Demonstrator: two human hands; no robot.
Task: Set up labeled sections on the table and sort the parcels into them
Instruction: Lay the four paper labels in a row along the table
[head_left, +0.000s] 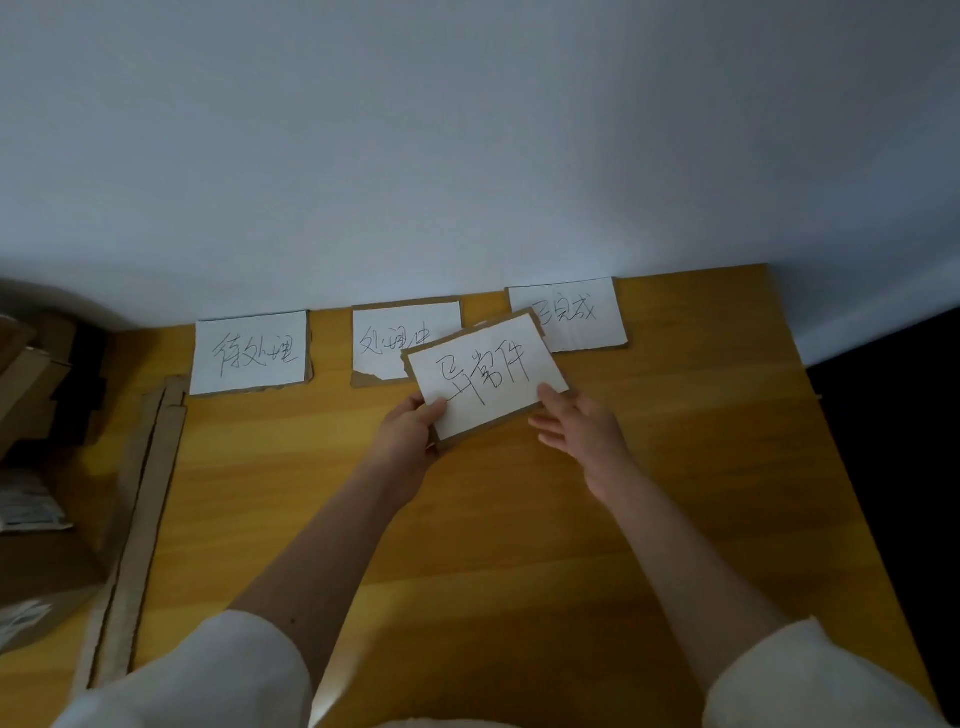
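Three cardboard label cards with white paper and handwritten characters lie along the wall on the wooden table (519, 519): a left card (249, 353), a middle card (389, 338) and a right card (576, 312). A fourth label card (483, 374) is held tilted above the table, overlapping the middle and right cards in view. My left hand (410, 436) grips its lower left corner, thumb on the paper. My right hand (576, 426) is at the card's lower right corner with fingers spread and mostly straight; its thumb touches the card's edge.
Long cardboard strips (140, 519) lie along the table's left edge. Cardboard boxes and parcels (31, 415) are stacked in the dark area to the left. The wall stands directly behind the cards. The table's right edge (831, 415) drops to a dark floor.
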